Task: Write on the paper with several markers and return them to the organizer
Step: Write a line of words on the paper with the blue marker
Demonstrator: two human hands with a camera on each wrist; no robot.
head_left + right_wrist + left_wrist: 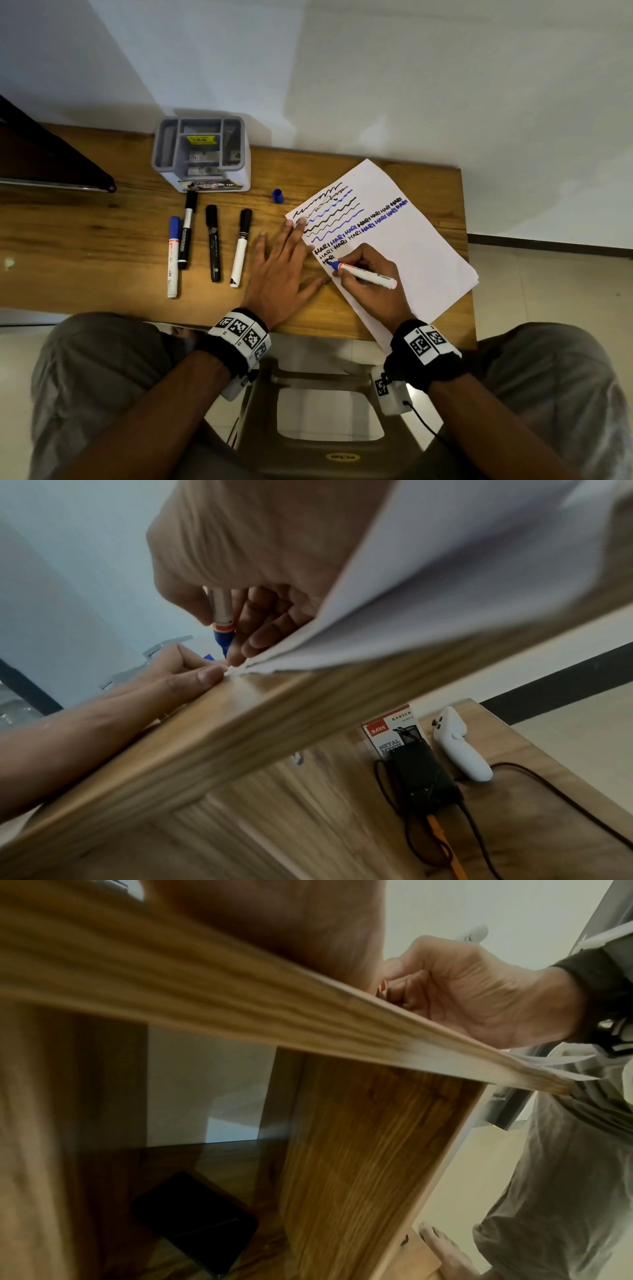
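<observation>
My right hand [363, 270] grips an uncapped blue marker [363, 271] with its tip on the white paper [418, 246], under rows of black and blue words and wavy lines. The right wrist view shows the marker [222, 620] pinched between thumb and fingers. My left hand [284, 263] lies flat with fingers spread, pressing the paper's left edge; its thumb [202, 677] touches the sheet's corner. The marker's blue cap [278, 196] lies loose on the desk. The grey organizer [202, 154] stands at the back with its compartments holding no markers.
Several capped markers lie in a row left of my left hand: a blue one [173, 257] and three black ones [187, 229] [213, 243] [241, 247]. The wooden desk [85, 240] ends near my knees. A lower shelf holds a box [394, 729], a white controller [459, 748] and cables.
</observation>
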